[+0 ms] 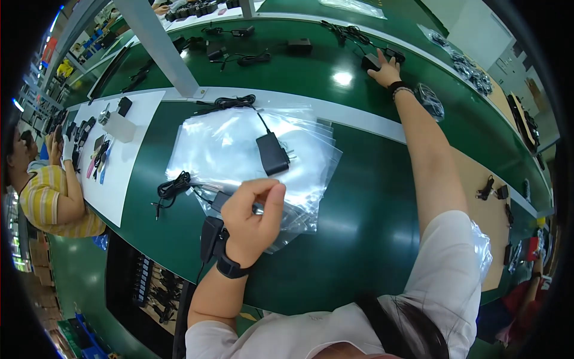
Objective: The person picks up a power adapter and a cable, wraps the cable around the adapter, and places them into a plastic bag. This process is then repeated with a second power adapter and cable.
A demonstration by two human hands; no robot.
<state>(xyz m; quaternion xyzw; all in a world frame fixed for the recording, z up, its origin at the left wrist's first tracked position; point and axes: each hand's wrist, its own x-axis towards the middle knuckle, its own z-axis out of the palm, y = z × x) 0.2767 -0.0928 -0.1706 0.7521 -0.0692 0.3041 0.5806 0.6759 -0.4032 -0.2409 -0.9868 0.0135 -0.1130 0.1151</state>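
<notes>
My left hand (254, 218) is closed above the near table, thumb against curled fingers; what it holds, if anything, is hidden. Under and beside it are a black power adapter (220, 201) and another dark adapter (210, 238) by the wrist. A black adapter (272, 153) with metal prongs lies on a stack of clear plastic bags (209, 143), its coiled cable (233, 102) beyond. At the far green surface, my right hand (387, 70) reaches with fingers apart around a black adapter (370, 62), close to a second one (394, 55); contact is hard to tell.
A metal post (158, 48) rises at the far left of the table. More adapters (299, 46) lie along the far surface, with a bagged item (429, 102) right of my arm. At left, a person in yellow stripes (45, 197) works by a white sheet (134, 161).
</notes>
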